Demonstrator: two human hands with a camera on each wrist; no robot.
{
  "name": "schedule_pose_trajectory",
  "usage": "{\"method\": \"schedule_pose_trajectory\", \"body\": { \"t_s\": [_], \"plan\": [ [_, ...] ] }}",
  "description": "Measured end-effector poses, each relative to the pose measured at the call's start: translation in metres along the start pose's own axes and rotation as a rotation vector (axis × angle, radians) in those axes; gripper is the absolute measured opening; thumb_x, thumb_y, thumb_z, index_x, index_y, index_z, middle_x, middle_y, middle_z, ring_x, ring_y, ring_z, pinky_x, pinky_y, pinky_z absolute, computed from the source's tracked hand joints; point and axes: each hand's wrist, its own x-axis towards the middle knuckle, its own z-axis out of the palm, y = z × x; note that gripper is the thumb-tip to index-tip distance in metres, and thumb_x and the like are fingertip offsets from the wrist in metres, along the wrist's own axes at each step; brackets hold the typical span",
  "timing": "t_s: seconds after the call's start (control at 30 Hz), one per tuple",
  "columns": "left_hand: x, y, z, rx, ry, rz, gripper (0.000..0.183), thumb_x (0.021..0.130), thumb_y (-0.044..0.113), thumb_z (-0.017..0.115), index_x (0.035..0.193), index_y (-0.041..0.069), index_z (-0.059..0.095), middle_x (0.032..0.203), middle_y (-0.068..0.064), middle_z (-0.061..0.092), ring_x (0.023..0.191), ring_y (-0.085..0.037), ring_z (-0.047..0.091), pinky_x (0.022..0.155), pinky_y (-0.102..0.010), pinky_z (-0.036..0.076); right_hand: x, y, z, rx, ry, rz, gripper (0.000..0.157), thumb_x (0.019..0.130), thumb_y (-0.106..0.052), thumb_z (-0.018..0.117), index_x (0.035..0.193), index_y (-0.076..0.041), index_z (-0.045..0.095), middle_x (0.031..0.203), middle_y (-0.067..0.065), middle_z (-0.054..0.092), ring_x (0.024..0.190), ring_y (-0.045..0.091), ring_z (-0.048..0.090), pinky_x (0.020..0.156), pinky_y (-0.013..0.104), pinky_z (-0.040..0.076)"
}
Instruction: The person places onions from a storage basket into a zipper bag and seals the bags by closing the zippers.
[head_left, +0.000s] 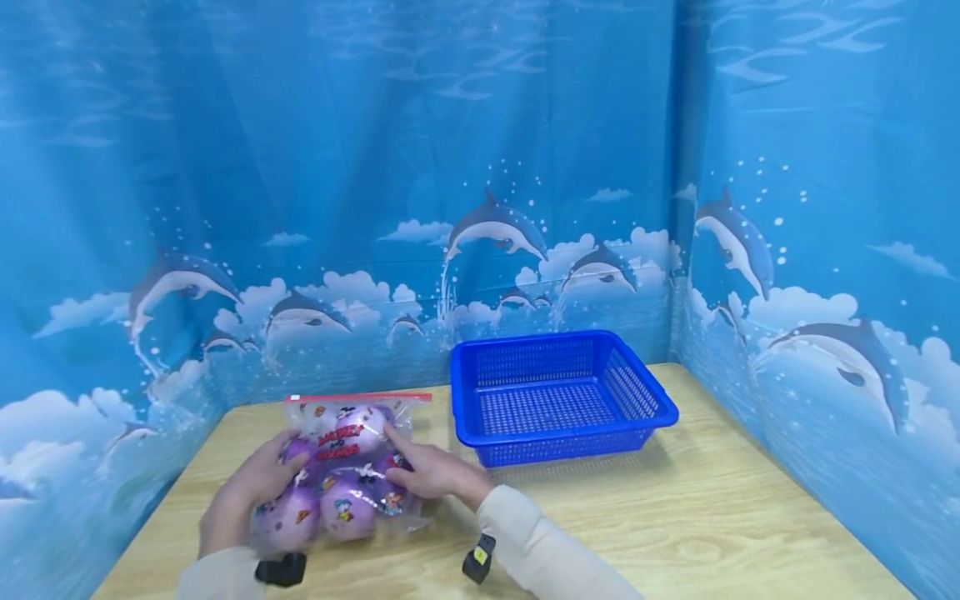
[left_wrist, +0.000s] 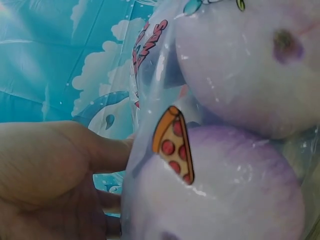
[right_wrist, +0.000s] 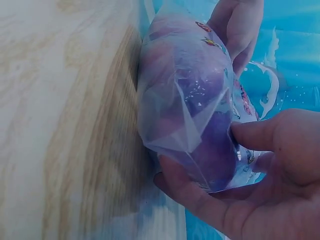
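Note:
A clear zip bag (head_left: 341, 458) with cartoon prints and a red zip strip stands at the left of the table. Several round, pale purple onions (left_wrist: 225, 185) fill it, with streaked skins and a brownish end showing on one. My left hand (head_left: 262, 479) grips the bag's left side, the thumb against its plastic in the left wrist view. Opposite it, my right hand (head_left: 438, 473) holds the right side, thumb on the printed face and fingers curled beneath the bag's edge (right_wrist: 187, 145).
A blue perforated plastic basket (head_left: 562, 437) sits to the right of the bag, near the back of the wooden table (head_left: 675, 517). Blue dolphin-print curtains (head_left: 337, 167) hang behind the table and along its right side.

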Motion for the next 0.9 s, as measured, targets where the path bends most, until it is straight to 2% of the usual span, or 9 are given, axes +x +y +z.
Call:
{"method": "schedule_pose_trajectory", "body": {
  "t_s": [0.03,0.13,0.23,0.3,0.4,0.5,0.77,0.9],
  "plan": [
    [-0.0001,-0.0002,0.0002,-0.003,-0.003,-0.005,0.063,0.109,0.023,0.046,0.156,-0.012,0.022,0.154,-0.045,0.027,0.141,-0.066,0.026,0.116,-0.077,0.029,0.0003,0.0006,0.0004,0.003,0.001,0.003,0.077,0.104,-0.037,0.059,0.166,-0.031,0.015,0.153,0.016,0.055,0.116,0.025,0.068,0.102,0.037,0.057],
    [-0.0006,-0.0012,0.0010,-0.017,-0.029,-0.039,0.066,0.110,0.027,0.044,0.159,-0.008,0.017,0.157,-0.043,0.021,0.143,-0.066,0.022,0.116,-0.079,0.025,0.0003,0.0031,0.0017,0.069,-0.004,0.019,0.077,0.104,-0.035,0.060,0.166,-0.032,0.015,0.144,0.020,0.061,0.088,0.021,0.071,0.080,0.033,0.061],
    [-0.0006,-0.0020,0.0020,-0.028,-0.051,-0.067,0.067,0.110,0.029,0.043,0.161,-0.005,0.014,0.159,-0.041,0.017,0.144,-0.066,0.018,0.116,-0.079,0.022,0.0001,0.0056,0.0032,0.160,-0.008,0.034,0.078,0.104,-0.032,0.061,0.166,-0.033,0.015,0.123,0.023,0.069,0.065,0.018,0.066,0.060,0.033,0.060],
    [-0.0001,-0.0023,0.0027,-0.025,-0.053,-0.072,0.067,0.110,0.028,0.043,0.161,-0.005,0.014,0.160,-0.040,0.017,0.145,-0.065,0.018,0.117,-0.079,0.021,0.0005,0.0066,0.0041,0.200,-0.007,0.041,0.079,0.103,-0.032,0.062,0.166,-0.033,0.014,0.108,0.021,0.070,0.059,0.018,0.064,0.054,0.035,0.058],
    [0.0004,-0.0035,0.0036,-0.025,-0.050,-0.074,0.066,0.110,0.026,0.043,0.161,-0.004,0.014,0.160,-0.040,0.018,0.145,-0.065,0.018,0.117,-0.078,0.022,0.0011,0.0070,0.0046,0.219,-0.001,0.043,0.080,0.103,-0.032,0.062,0.166,-0.034,0.014,0.097,0.017,0.069,0.058,0.017,0.063,0.053,0.036,0.058],
    [0.0006,-0.0045,0.0039,-0.024,-0.049,-0.078,0.066,0.110,0.027,0.043,0.161,-0.003,0.014,0.160,-0.040,0.018,0.145,-0.065,0.018,0.117,-0.079,0.022,0.0014,0.0066,0.0043,0.225,-0.002,0.042,0.079,0.103,-0.032,0.062,0.166,-0.032,0.015,0.093,0.014,0.068,0.059,0.018,0.063,0.054,0.037,0.059],
    [-0.0002,-0.0030,0.0020,-0.010,-0.046,-0.066,0.067,0.109,0.024,0.046,0.160,-0.005,0.015,0.158,-0.042,0.020,0.143,-0.066,0.021,0.116,-0.079,0.024,0.0015,0.0050,0.0033,0.222,-0.003,0.047,0.080,0.103,-0.031,0.063,0.167,-0.030,0.015,0.106,0.020,0.070,0.059,0.018,0.063,0.056,0.034,0.058],
    [-0.0018,-0.0003,-0.0005,0.010,-0.029,-0.058,0.066,0.108,0.024,0.048,0.159,-0.007,0.019,0.156,-0.043,0.025,0.142,-0.066,0.025,0.115,-0.079,0.029,0.0013,0.0035,0.0014,0.166,0.000,0.038,0.080,0.102,-0.031,0.064,0.166,-0.027,0.016,0.117,0.022,0.070,0.067,0.019,0.066,0.061,0.032,0.058]
  ]
}}
